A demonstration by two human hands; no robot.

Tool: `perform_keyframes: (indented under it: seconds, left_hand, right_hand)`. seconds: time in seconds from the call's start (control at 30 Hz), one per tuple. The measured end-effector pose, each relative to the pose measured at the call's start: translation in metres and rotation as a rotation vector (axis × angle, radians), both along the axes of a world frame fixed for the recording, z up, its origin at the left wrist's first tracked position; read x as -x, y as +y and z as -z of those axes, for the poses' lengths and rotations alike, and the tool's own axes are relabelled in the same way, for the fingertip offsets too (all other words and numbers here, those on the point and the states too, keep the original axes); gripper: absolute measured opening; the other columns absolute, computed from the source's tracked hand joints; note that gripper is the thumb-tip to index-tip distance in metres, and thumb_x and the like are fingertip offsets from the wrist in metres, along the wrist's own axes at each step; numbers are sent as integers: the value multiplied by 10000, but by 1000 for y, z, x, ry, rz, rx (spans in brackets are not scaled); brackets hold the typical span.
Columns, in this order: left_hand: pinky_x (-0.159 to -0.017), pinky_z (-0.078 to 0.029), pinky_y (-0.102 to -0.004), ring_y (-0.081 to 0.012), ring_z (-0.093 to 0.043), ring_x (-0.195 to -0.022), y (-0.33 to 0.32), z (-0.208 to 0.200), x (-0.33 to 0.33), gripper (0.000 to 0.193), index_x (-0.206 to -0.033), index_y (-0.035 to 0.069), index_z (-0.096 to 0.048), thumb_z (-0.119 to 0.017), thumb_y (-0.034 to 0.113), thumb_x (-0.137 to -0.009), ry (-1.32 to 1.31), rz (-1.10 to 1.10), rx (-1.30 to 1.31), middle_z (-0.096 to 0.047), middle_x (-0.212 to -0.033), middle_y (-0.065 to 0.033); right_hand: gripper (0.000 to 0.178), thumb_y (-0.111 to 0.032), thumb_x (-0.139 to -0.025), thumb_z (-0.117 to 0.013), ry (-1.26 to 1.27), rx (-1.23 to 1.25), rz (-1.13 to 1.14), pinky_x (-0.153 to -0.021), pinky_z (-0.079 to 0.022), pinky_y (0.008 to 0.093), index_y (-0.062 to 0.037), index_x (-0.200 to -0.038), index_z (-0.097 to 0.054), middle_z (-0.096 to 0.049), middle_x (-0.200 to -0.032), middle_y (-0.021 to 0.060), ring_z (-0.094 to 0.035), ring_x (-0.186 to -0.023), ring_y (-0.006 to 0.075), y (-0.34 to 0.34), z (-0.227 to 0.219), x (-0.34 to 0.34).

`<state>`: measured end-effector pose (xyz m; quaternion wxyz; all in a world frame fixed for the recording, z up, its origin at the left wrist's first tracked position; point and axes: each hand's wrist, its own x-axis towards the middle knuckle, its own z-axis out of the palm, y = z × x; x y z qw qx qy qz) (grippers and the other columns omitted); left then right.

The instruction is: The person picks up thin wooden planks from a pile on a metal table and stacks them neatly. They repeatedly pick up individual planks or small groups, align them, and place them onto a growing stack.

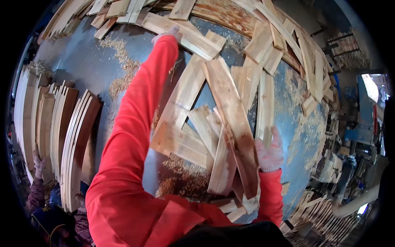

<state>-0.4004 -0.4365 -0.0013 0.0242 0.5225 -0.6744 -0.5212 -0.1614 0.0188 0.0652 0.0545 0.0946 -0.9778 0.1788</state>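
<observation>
At the far side of the bench, my left hand point(168, 34), in a pale glove, has its fingers closed on the near edge of a long wooden board point(193, 40). Its fingertips are partly hidden. Nearer my body on the right, my right hand point(270, 151), also gloved and slightly blurred, has its fingers apart and holds nothing. It is beside a narrow upright-lying plank point(266, 103) and to the right of a wide knotty board point(232, 111). Under and around that board, shorter wooden pieces point(205, 131) lie crossed in a loose heap.
Sawdust and shavings point(183, 175) are scattered over the blue-grey bench point(98, 68). Stacked boards point(76, 144) stand at the left, where another person's gloved hand point(39, 164) touches them. More planks point(284, 31) pile up at the far right. Slats point(329, 222) lie at lower right.
</observation>
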Motion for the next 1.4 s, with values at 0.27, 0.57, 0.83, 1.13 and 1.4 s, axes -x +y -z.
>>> perform_keyframes:
  seconds: [0.27, 0.57, 0.83, 1.13, 1.4]
  left_hand:
    - [-972, -441, -298, -180, -583, -1096, -64, 55, -27, 368, -1162, 58, -653, -676, 212, -829, 355, 265, 88, -669, -1102, -76]
    - [-830, -513, -347, -216, -652, -913, -70, 20, -379, 583, -1209, 3, -545, -802, 152, -707, 48, 319, -93, -684, -1002, -101]
    - [-638, -519, -274, -143, -603, -710, 43, -66, -411, 339, -1137, 12, -567, -658, 106, -824, 356, 280, -419, -649, -901, -48]
    - [-809, -493, -352, -282, -659, -949, -28, -75, -128, 488, -1117, 27, -612, -514, 449, -894, 284, 697, 467, -678, -949, -195]
    - [-944, -388, -542, -406, -394, -1289, -13, 20, 114, 751, -1355, 80, -385, -627, 519, -795, -199, 558, 999, -400, -1381, -269]
  right_hand:
    - [966, -447, -705, -761, -121, -256, -383, -1081, -323, 461, 2, -1430, -307, -427, -1387, 263, -419, -1289, 397, -165, 2, 87]
    - [811, -462, -780, -671, -52, -293, -401, -1001, -393, 509, -16, -1381, -360, -449, -1347, 239, -456, -1239, 389, -128, 8, 20]
    - [904, -467, -772, -713, -568, 840, -312, -933, -447, 441, 5, -1411, -282, -469, -1309, 185, -530, -1109, 317, -271, -32, 27]
    - [1107, -165, -655, -825, -550, 1027, -125, -943, -459, 358, 27, -1478, -109, -482, -1261, 152, -517, -1130, 263, -179, -25, -39]
    - [1090, -191, -590, -844, -436, 501, 205, -1047, -374, 399, 46, -1462, -235, -438, -1359, 226, -464, -1242, 341, -103, -29, -24]
